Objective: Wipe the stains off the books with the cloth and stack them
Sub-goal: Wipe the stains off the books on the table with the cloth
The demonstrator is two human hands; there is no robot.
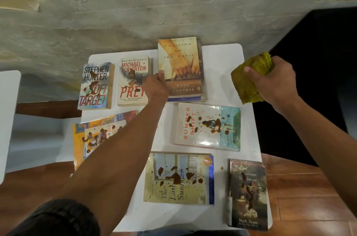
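Note:
Several paperbacks lie on a small white table. My left hand grips the left edge of "Crossing on the Paris", a clean-looking cover lying on top of another book at the far middle. My right hand holds a bunched yellow-green cloth above the table's right edge. Brown stains spot "Soft Target", "Prey", "Summer Shift", "The Last Summer", "Tom Sawyer" and a colourful book partly under my left forearm.
A rough concrete wall rises right behind the table. Another white surface stands at the left. Wooden floor shows at the right and lower left. A few brown drops mark the tabletop between the books.

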